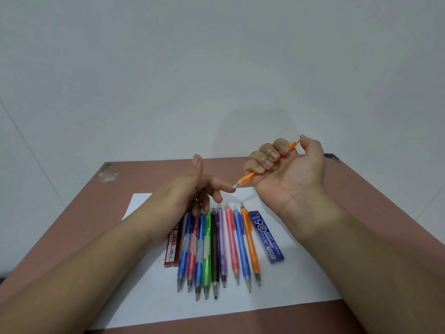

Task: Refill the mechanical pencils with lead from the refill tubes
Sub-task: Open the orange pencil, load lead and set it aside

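Above the white sheet (154, 297), toward one o'clock from the row of pencils (218, 251), the right hand (286, 169) holds an orange mechanical pencil (248, 177) in a closed fist, four fingers curled round the barrel and the thumb at its cap end. Its clear tip slants down toward eight o'clock and meets the left hand's (195, 189) forefinger, whose other fingers hang loose, thumb raised, gripping nothing. This looks like checking the lead feed by clicking, or pushing lead back in. Next probably comes a tube: the blue lead case (267, 237) at three o'clock of the row, the red case (173, 247) at nine.
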`<state>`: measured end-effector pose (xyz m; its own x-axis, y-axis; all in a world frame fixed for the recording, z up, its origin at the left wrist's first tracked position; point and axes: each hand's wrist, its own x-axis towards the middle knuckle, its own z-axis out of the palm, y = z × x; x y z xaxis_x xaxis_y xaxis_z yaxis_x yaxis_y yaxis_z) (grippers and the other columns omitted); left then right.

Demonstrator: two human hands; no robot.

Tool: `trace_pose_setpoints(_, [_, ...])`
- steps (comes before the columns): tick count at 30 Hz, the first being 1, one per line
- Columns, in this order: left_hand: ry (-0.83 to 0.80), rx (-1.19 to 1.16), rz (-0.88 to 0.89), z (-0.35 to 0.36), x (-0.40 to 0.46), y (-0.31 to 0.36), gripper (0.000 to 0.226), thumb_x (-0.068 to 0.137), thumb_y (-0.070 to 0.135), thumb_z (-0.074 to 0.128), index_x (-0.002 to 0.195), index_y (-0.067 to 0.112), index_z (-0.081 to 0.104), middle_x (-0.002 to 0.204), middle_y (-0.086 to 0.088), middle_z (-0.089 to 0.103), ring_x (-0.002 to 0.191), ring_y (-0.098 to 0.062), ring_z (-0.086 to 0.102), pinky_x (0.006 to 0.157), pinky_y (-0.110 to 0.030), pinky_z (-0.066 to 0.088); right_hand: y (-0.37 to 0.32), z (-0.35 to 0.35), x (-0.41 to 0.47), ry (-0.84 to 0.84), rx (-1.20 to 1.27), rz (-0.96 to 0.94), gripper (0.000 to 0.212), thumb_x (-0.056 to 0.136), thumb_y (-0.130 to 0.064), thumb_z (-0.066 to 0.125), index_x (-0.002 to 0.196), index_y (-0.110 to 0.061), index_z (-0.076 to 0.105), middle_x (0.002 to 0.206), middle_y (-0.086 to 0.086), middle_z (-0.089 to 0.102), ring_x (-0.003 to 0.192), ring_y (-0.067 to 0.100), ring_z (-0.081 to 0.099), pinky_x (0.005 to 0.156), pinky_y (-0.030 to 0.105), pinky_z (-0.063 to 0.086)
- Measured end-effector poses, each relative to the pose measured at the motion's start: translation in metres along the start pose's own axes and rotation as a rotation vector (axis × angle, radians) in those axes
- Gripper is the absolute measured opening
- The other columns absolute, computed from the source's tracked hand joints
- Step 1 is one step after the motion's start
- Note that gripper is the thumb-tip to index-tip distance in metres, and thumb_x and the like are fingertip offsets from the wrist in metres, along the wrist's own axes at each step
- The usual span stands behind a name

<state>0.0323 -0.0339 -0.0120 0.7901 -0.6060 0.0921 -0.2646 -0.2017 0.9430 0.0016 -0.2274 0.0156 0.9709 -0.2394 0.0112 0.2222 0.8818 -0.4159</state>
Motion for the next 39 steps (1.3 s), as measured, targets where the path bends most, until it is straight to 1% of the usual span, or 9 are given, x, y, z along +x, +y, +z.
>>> trace_pose_setpoints(4, [0.005, -0.010, 0.000, -0.0003, -0.0002, -0.0004, 0.086, 0.082, 0.085, 0.013, 0.106, 0.033, 0.077, 0.090, 0.006, 0.065, 0.074, -0.017, 0.047, 0.073, -0.033, 0.038, -0.0006, 0.0007, 0.0000, -0.006, 0.006, -0.001, 0.038, 0.091, -0.039, 0.036, 0.060, -0.016, 0.034, 0.060, 0.001, 0.029, 0.049, 0.017, 0.025, 0.050, 0.025, 0.025])
trace_pose_setpoints(8, [0.009, -0.006, 0.003, 0.0000, -0.0005, -0.0001, 0.084, 0.085, 0.083, 0.012, 0.106, 0.034, 0.077, 0.091, 0.005, 0.064, 0.074, -0.017, 0.047, 0.074, -0.034, 0.039, -0.0008, 0.0017, -0.0007, 0.005, 0.002, -0.005, 0.041, 0.092, -0.043, 0.038, 0.061, -0.016, 0.033, 0.060, 0.000, 0.029, 0.049, 0.017, 0.025, 0.050, 0.025, 0.025])
trace_pose_setpoints(12, [0.011, -0.030, -0.004, 0.0002, -0.0006, 0.0007, 0.083, 0.083, 0.081, 0.014, 0.105, 0.032, 0.078, 0.090, 0.005, 0.064, 0.074, -0.019, 0.046, 0.073, -0.033, 0.038, 0.0000, 0.0018, -0.0013, 0.007, 0.009, 0.001, 0.043, 0.092, -0.045, 0.039, 0.062, -0.016, 0.033, 0.061, 0.000, 0.030, 0.049, 0.017, 0.025, 0.050, 0.025, 0.025])
trace_pose_setpoints(17, [0.009, -0.040, -0.004, 0.0003, -0.0005, 0.0009, 0.083, 0.082, 0.081, 0.015, 0.104, 0.031, 0.078, 0.088, 0.005, 0.064, 0.072, -0.013, 0.048, 0.071, -0.032, 0.038, -0.0009, 0.0014, -0.0017, -0.001, 0.021, -0.001, 0.042, 0.092, -0.044, 0.039, 0.061, -0.016, 0.034, 0.060, 0.001, 0.031, 0.049, 0.017, 0.026, 0.050, 0.025, 0.025])
trace_pose_setpoints(22, [0.009, -0.047, -0.002, 0.0000, -0.0009, 0.0007, 0.082, 0.084, 0.080, 0.015, 0.104, 0.031, 0.077, 0.089, 0.005, 0.064, 0.071, -0.012, 0.049, 0.071, -0.031, 0.039, -0.0017, 0.0009, -0.0014, -0.007, 0.018, -0.007, 0.039, 0.092, -0.040, 0.036, 0.061, -0.016, 0.034, 0.060, 0.001, 0.031, 0.049, 0.018, 0.027, 0.051, 0.026, 0.025])
trace_pose_setpoints(28, [0.015, -0.053, 0.004, -0.0001, -0.0011, 0.0011, 0.081, 0.084, 0.079, 0.016, 0.104, 0.031, 0.078, 0.089, 0.005, 0.063, 0.072, -0.012, 0.049, 0.070, -0.031, 0.040, -0.0012, 0.0016, -0.0019, 0.005, 0.020, -0.013, 0.042, 0.092, -0.044, 0.038, 0.061, -0.016, 0.034, 0.061, 0.001, 0.030, 0.049, 0.017, 0.025, 0.051, 0.025, 0.024])
trace_pose_setpoints(34, [0.017, -0.057, -0.001, -0.0005, -0.0002, 0.0007, 0.081, 0.086, 0.078, 0.015, 0.104, 0.030, 0.078, 0.091, 0.002, 0.064, 0.073, -0.015, 0.049, 0.072, -0.034, 0.039, -0.0010, 0.0011, -0.0023, 0.009, 0.019, -0.010, 0.043, 0.092, -0.045, 0.040, 0.061, -0.016, 0.034, 0.061, 0.001, 0.030, 0.050, 0.017, 0.025, 0.051, 0.025, 0.024])
trace_pose_setpoints(39, [0.017, -0.049, 0.003, -0.0010, -0.0004, -0.0003, 0.081, 0.085, 0.079, 0.016, 0.104, 0.031, 0.078, 0.092, 0.002, 0.064, 0.073, -0.015, 0.049, 0.073, -0.036, 0.039, -0.0010, 0.0003, -0.0021, -0.005, 0.033, -0.012, 0.039, 0.091, -0.040, 0.038, 0.061, -0.016, 0.033, 0.061, 0.001, 0.030, 0.049, 0.018, 0.027, 0.051, 0.026, 0.025])
